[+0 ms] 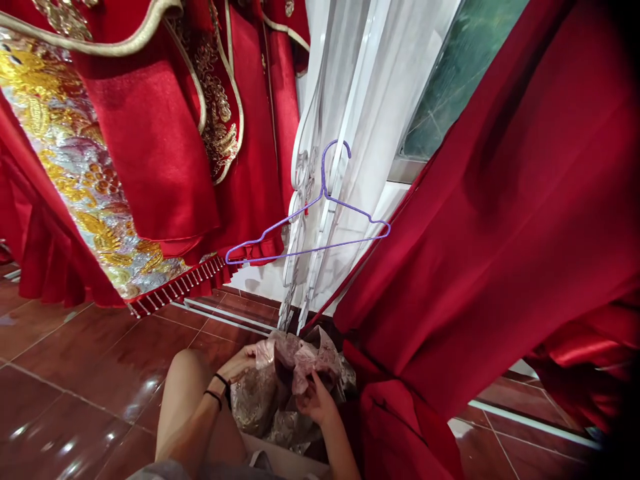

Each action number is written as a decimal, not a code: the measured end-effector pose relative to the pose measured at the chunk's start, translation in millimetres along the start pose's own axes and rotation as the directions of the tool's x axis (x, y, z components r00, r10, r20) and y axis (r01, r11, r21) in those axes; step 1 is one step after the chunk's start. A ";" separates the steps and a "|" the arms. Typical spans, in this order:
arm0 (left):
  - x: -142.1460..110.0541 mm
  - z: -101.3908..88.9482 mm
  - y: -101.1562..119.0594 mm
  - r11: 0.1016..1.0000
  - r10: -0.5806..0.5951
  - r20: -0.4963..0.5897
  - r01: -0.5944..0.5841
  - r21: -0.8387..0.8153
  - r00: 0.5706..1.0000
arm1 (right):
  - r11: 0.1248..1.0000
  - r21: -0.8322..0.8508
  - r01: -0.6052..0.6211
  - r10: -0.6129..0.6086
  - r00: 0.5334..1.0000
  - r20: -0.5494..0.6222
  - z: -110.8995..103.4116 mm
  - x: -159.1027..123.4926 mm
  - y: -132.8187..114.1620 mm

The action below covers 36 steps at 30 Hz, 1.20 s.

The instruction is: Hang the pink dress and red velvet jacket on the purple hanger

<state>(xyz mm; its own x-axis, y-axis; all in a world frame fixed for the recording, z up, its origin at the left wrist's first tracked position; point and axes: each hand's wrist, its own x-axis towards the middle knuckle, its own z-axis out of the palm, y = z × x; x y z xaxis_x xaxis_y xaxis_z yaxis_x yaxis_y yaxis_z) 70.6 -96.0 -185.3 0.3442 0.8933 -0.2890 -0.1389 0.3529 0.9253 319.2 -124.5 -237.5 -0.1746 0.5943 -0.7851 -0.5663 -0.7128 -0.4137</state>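
A bundle of shiny, pinkish-beige fabric [255,393] lies bunched up in my lap. My left hand [243,363], with dark bands on its wrist, pinches the fabric's upper left edge. On the other side, my right hand [316,400] grips a fold near the middle, its fingertips partly hidden by the cloth. Above the bundle, a thin purple hanger [320,248] hangs from a white metal rack [327,220] with nothing on it. What kind of garment the fabric belongs to, I cannot make out.
Red garments with gold trim and embroidery [150,147] hang at the left. A large red cloth [480,220] drapes down on the right, reaching the tiled floor [75,373]. White curtain [395,80] and a window pane [460,73] stand behind the rack.
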 end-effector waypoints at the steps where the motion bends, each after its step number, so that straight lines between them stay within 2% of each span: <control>1: -4.5 -3.8 8.8 1.000 0.026 -0.037 -0.026 -0.016 0.999 | 0.999 0.014 -0.048 0.048 0.999 -0.012 2.9 -7.1 -0.8; 4: -14.3 -3.0 25.1 0.993 0.098 -0.116 -0.104 -0.053 0.988 | 0.989 -0.010 -0.145 0.144 0.988 -0.054 18.0 -28.1 0.7; 6: -18.4 4.3 30.2 0.985 0.129 -0.167 -0.146 -0.088 0.977 | 0.987 -0.074 -0.142 0.138 0.989 -0.049 31.5 -39.8 3.6; 9: -24.0 9.1 41.4 0.967 0.163 -0.269 -0.208 -0.148 0.949 | 0.995 -0.087 -0.044 0.047 0.999 0.024 47.8 -56.9 -1.1; 12: -29.5 -4.9 70.8 0.921 0.258 -0.401 -0.349 -0.174 0.879 | 0.988 0.008 0.154 -0.154 0.979 0.136 52.8 -84.5 -31.2; 14: -31.7 -20.5 101.8 0.860 0.358 -0.497 -0.486 -0.154 0.791 | 0.947 0.121 0.299 -0.319 0.920 0.226 53.6 -111.1 -63.2; 17: -31.5 -36.9 155.9 0.734 0.510 -0.569 -0.671 -0.104 0.645 | 0.859 0.270 0.436 -0.510 0.780 0.363 61.5 -152.5 -107.9; 20: -30.1 -34.2 203.6 0.659 0.626 -0.526 -0.751 -0.037 0.576 | 0.811 0.288 0.509 -0.583 0.661 0.473 80.1 -178.0 -125.5; 22: -30.8 -25.2 227.4 0.630 0.685 -0.478 -0.776 0.011 0.550 | 0.789 0.274 0.550 -0.607 0.628 0.487 92.8 -182.5 -121.8; 26: -28.6 -11.3 260.2 0.592 0.767 -0.394 -0.795 0.134 0.505 | 0.786 0.208 0.582 -0.600 0.640 0.480 101.3 -176.7 -110.1; 29: -17.1 -12.3 275.6 0.554 0.811 -0.383 -0.790 0.262 0.442 | 0.759 0.156 0.632 -0.610 0.606 0.511 94.5 -181.2 -117.7; 31: -8.3 -17.6 279.8 0.529 0.819 -0.434 -0.786 0.320 0.375 | 0.704 0.142 0.696 -0.660 0.567 0.493 89.1 -191.2 -128.4; 33: -1.7 -25.2 279.3 0.526 0.797 -0.511 -0.785 0.326 0.322 | 0.673 0.099 0.733 -0.675 0.555 0.486 85.5 -202.2 -137.6; 36: 4.8 -37.6 276.2 0.555 0.732 -0.615 -0.781 0.286 0.295 | 0.698 -0.006 0.716 -0.614 0.602 0.511 84.5 -210.8 -140.1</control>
<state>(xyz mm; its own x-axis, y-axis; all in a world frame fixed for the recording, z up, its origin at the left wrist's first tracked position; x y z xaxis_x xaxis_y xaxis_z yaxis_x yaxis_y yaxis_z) -1.0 16.2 59.6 -0.5708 0.6928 0.4408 -0.0798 -0.5811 0.8099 367.3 -118.5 24.9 -0.1688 0.9855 0.0169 -0.5154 -0.0736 -0.8538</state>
